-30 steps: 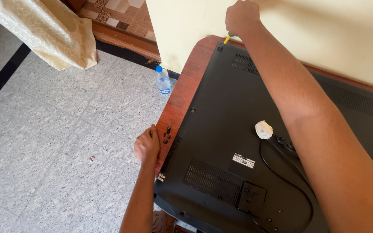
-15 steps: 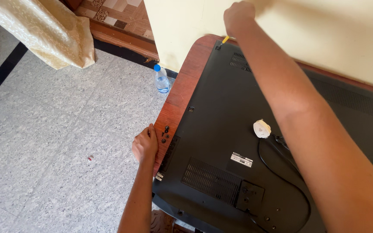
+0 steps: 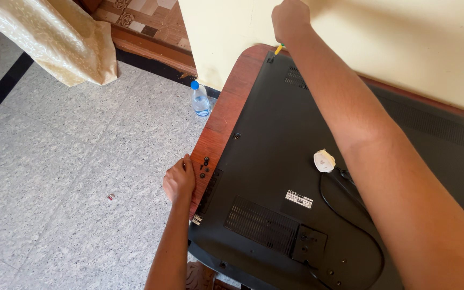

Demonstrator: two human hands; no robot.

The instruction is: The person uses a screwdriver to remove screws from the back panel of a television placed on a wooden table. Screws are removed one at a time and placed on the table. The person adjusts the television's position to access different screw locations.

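Observation:
A large black flat television [image 3: 280, 161] lies face down on a reddish wooden table [image 3: 226, 115]. My right hand [image 3: 291, 21] is closed around a yellow-handled screwdriver [image 3: 278, 49] whose tip stands at the television's far left corner. My left hand [image 3: 179, 180] rests against the table's left edge, fingers curled on the wood beside a few small dark screws [image 3: 205, 166]. A white plug [image 3: 324, 160] with a black cable [image 3: 350, 215] lies on the television's back.
A clear water bottle with a blue cap [image 3: 200, 99] stands on the grey speckled floor by the table. A beige patterned cloth [image 3: 55, 40] hangs at the upper left. A pale yellow wall [image 3: 393, 43] runs behind the table.
The view has drifted slightly; my right hand stays at the far corner with the screwdriver and my left hand stays on the table edge.

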